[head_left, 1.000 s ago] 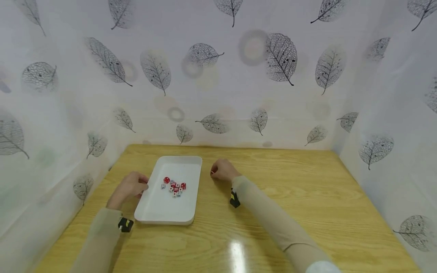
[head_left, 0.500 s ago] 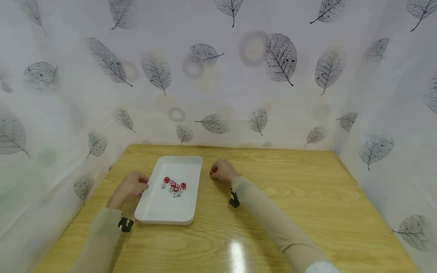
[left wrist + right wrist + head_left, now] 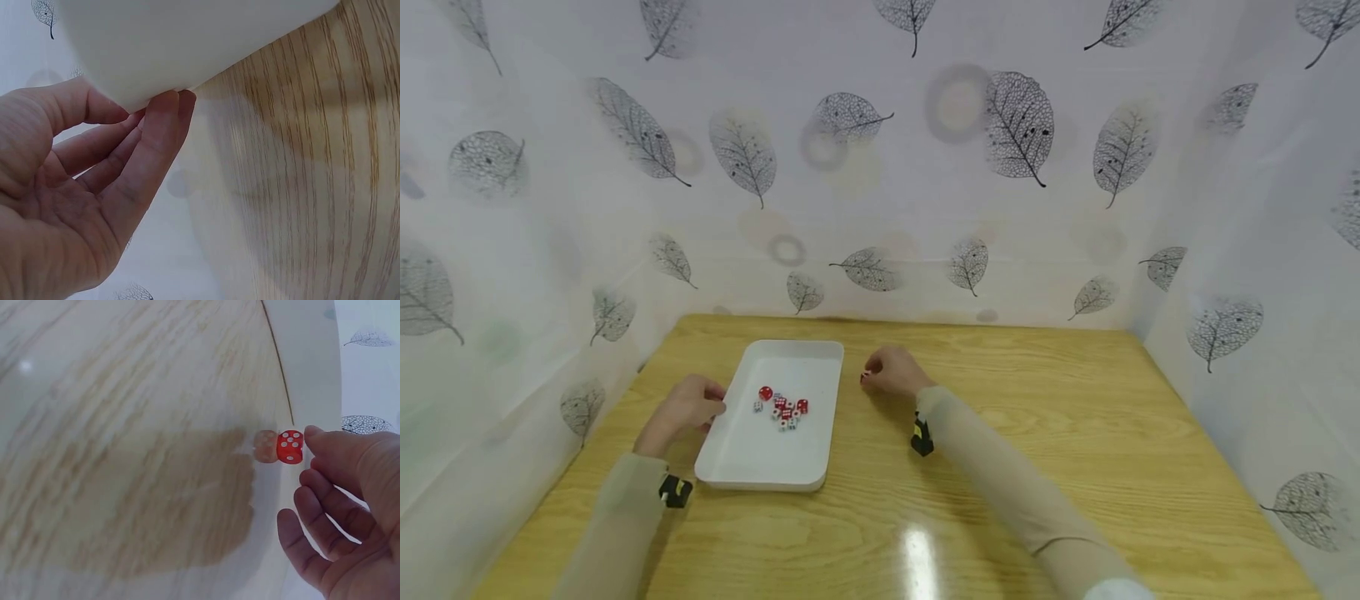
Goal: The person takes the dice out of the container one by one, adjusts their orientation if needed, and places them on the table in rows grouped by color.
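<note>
Glossy plastic on shiny wood grain, as seen from my end.
I see a tabletop point(image 3: 1075, 400) with wood grain under a smooth, glossy coat that mirrors the red die point(image 3: 290, 447), itself shiny, slightly translucent plastic. The tray point(image 3: 760, 462) reads to me as smooth white plastic. The leaf-printed sheeting point(image 3: 880, 200) looks thin, cloth or plastic, I can't tell which; the sleeves point(image 3: 1000, 471) look like matt cloth.

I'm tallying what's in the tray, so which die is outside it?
The red die at the right hand: it alone is outside; the other visible dice, red and white, lie in the tray.
</note>
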A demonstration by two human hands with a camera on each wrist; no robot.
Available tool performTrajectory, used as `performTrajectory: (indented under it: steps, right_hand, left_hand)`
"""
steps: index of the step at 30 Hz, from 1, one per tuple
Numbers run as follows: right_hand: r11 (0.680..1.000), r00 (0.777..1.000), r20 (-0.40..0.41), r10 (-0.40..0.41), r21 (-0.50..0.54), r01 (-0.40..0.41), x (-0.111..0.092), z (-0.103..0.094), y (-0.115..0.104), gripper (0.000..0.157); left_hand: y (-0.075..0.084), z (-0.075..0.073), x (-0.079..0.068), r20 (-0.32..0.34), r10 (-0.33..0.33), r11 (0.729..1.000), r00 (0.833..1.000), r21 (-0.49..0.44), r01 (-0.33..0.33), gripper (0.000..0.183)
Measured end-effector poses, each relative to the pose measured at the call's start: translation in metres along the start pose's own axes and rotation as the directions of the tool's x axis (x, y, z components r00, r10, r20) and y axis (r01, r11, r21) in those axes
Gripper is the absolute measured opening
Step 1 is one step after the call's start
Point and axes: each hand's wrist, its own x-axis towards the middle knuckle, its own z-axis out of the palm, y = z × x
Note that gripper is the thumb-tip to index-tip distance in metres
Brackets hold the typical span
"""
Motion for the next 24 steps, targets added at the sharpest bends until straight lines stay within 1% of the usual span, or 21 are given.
performTrajectory:
  steps: [6, 11, 15, 19, 24]
  right_hand:
    - [0.998, 0.998, 0.003, -0.057, -0.018, 0.057, 0.0, -0.005, -0.006, 0.024]
    - [0.995, 0.994, 0.021, -0.103, -0.002, 0.103, 0.0, -0.004, -0.015, 0.02]
    - [0.99, 0.989, 0.009, -0.144, 0.0, 0.144, -0.002, -0.003, -0.026, 0.017]
    - [0.981, 0.981, -0.01, -0.196, -0.02, 0.195, -0.004, -0.002, -0.035, 0.016]
    - [0.966, 0.966, -0.014, -0.257, -0.026, 0.257, -0.001, -0.001, -0.044, 0.019]
  left_hand:
    - [0.002, -0.001, 0.001, 0.004, -0.018, 1.0, 1.0, 0.009, 0.018, 0.033]
    - [0.001, 0.002, 0.0, -0.011, -0.002, 1.0, 1.0, -0.007, 0.002, 0.031]
    - [-0.001, 0.005, -0.001, -0.02, 0.008, 1.0, 1.0, -0.006, -0.008, 0.031]
    - [0.0, 0.006, -0.002, -0.022, 0.011, 1.0, 1.0, 0.004, -0.011, 0.032]
    - [0.002, 0.004, -0.002, -0.024, 0.014, 1.0, 1.0, 0.001, -0.014, 0.032]
